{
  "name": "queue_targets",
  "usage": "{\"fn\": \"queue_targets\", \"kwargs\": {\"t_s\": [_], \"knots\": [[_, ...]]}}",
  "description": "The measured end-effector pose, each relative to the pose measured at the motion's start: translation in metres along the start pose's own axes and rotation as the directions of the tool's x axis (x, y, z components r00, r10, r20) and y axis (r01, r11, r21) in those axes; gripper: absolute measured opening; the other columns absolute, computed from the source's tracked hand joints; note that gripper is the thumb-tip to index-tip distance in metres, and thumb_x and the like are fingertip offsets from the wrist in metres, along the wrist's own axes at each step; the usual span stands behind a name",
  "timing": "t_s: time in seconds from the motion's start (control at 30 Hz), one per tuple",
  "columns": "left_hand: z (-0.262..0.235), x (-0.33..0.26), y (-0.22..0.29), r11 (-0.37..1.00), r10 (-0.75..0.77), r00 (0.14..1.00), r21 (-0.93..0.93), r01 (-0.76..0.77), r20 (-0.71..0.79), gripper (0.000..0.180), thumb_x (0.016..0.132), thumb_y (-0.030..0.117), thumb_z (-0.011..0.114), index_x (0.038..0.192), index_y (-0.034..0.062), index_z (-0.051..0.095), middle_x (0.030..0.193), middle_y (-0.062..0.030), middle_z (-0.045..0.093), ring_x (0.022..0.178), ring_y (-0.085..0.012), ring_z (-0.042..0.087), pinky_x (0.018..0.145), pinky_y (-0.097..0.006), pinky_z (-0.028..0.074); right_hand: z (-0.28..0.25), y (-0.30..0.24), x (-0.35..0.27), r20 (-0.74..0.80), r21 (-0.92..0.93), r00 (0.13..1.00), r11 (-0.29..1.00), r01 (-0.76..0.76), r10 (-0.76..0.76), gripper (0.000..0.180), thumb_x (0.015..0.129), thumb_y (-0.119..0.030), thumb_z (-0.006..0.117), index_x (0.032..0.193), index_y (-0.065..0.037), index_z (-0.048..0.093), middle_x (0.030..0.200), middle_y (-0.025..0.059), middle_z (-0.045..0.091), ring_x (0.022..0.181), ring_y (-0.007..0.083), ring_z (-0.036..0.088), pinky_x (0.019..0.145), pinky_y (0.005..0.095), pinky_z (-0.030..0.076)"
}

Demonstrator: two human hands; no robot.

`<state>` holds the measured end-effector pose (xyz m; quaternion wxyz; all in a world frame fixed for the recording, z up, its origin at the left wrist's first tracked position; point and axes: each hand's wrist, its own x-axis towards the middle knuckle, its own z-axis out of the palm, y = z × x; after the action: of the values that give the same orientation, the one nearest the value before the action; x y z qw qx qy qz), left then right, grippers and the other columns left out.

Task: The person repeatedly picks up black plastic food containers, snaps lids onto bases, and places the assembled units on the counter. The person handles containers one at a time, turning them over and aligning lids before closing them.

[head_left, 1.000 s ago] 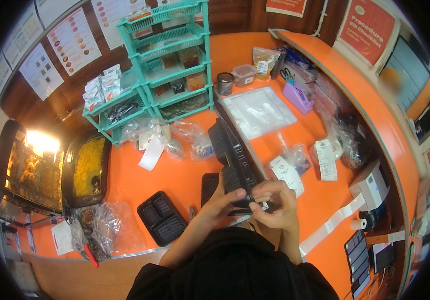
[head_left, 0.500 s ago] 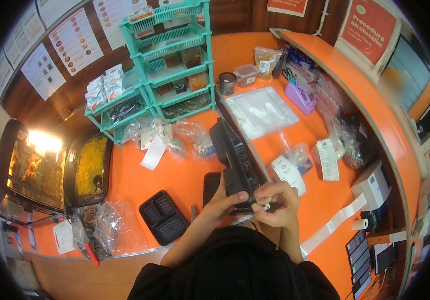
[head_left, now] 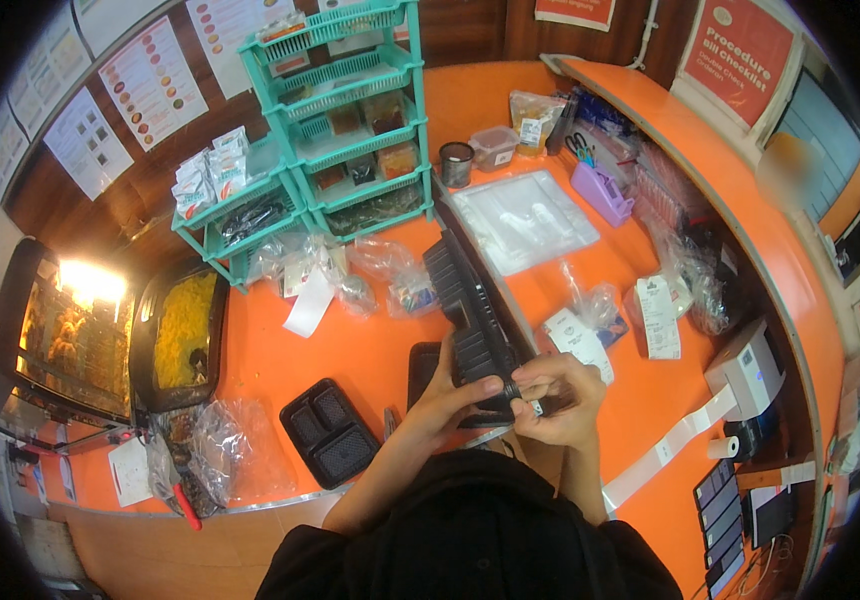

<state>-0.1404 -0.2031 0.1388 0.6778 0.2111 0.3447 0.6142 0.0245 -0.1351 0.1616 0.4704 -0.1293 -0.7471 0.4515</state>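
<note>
Stood on edge in front of me is a stack of black plastic meal trays [head_left: 470,318]. My left hand [head_left: 453,398] grips its near end, thumb on top. At the same near corner, my right hand [head_left: 562,400] has its fingertips pinched on the tray rims. Something small and white peeks out beside the right fingertips, too small to name. Another black tray [head_left: 422,368] lies partly hidden behind my left hand. On the counter to the left rests a single black compartment tray [head_left: 330,432], its compartments facing up.
A green tiered rack [head_left: 350,150] stands at the back. To the left are a lit display case [head_left: 75,340] and a deep pan of yellow food [head_left: 182,335]. A purple holder [head_left: 602,195], paper slips [head_left: 658,318] and a label printer [head_left: 745,372] are on the right.
The tray stack has turned slightly, showing more of its ribbed underside. My right hand has shifted a little to the right, still pinching the near corner.
</note>
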Motion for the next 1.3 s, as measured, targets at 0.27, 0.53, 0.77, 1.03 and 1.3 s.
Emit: {"fn": "queue_targets", "kwargs": {"t_s": [0.27, 0.53, 0.77, 1.03, 1.3], "knots": [[-0.001, 0.002, -0.004, 1.0, 0.003, 1.0, 0.005, -0.002, -0.019, 0.104, 0.072, 0.013, 0.079, 0.148, 0.0163, 0.007, 0.131, -0.0141, 0.043, 0.123, -0.0292, 0.047, 0.094, -0.044, 0.048, -0.009, -0.012, 0.004, 0.086, -0.115, 0.995, 0.993, -0.036, 0.046, 0.035, 0.074, 0.0, 0.073, 0.106, 0.005, 0.058, 0.087, 0.0105, 0.067, 0.077, 0.0132, 0.068, 0.071, 0.0239, 0.055], [-0.004, 0.003, -0.007, 0.995, 0.001, 0.999, 0.104, 0.003, -0.032, 0.108, 0.072, 0.014, 0.08, 0.148, 0.0167, 0.004, 0.131, -0.0148, 0.042, 0.123, -0.0289, 0.047, 0.096, -0.043, 0.048, -0.009, -0.027, 0.007, 0.131, -0.3, 0.989, 0.953, -0.026, 0.069, 0.032, 0.073, 0.001, 0.068, 0.105, -0.003, 0.066, 0.085, 0.0096, 0.071, 0.073, 0.0153, 0.072, 0.061, 0.0256, 0.056], [0.001, 0.006, -0.012, 0.999, -0.036, 0.998, 0.032, 0.037, -0.042, 0.101, 0.072, 0.012, 0.077, 0.146, 0.0166, 0.008, 0.129, -0.0152, 0.042, 0.121, -0.029, 0.048, 0.094, -0.044, 0.049, -0.008, -0.027, 0.005, 0.124, -0.414, 0.992, 0.909, 0.043, 0.009, 0.028, 0.071, -0.002, 0.069, 0.099, -0.004, 0.064, 0.084, 0.0103, 0.069, 0.068, 0.0182, 0.07, 0.058, 0.0288, 0.055], [-0.037, 0.014, -0.025, 0.989, 0.133, 0.991, -0.061, -0.133, -0.01, 0.063, 0.076, 0.006, 0.057, 0.134, 0.0068, 0.034, 0.116, -0.0096, 0.053, 0.11, -0.025, 0.055, 0.09, -0.042, 0.052, 0.015, -0.007, 0.008, 0.222, -0.373, 0.974, 0.919, 0.125, -0.042, 0.031, 0.074, -0.005, 0.071, 0.103, -0.007, 0.058, 0.078, 0.0048, 0.061, 0.065, 0.0223, 0.065, 0.056, 0.0325, 0.053], [-0.046, 0.021, -0.033, 0.951, 0.281, 0.946, 0.177, -0.252, -0.164, 0.056, 0.068, -0.002, 0.05, 0.123, 0.0047, 0.044, 0.11, -0.0094, 0.055, 0.102, -0.0256, 0.058, 0.079, -0.037, 0.055, 0.024, 0.009, 0.002, 0.006, -0.496, 0.964, 0.836, 0.235, -0.267, 0.023, 0.076, -0.005, 0.068, 0.097, -0.005, 0.057, 0.082, 0.0095, 0.059, 0.074, 0.0262, 0.065, 0.062, 0.034, 0.054]]}}
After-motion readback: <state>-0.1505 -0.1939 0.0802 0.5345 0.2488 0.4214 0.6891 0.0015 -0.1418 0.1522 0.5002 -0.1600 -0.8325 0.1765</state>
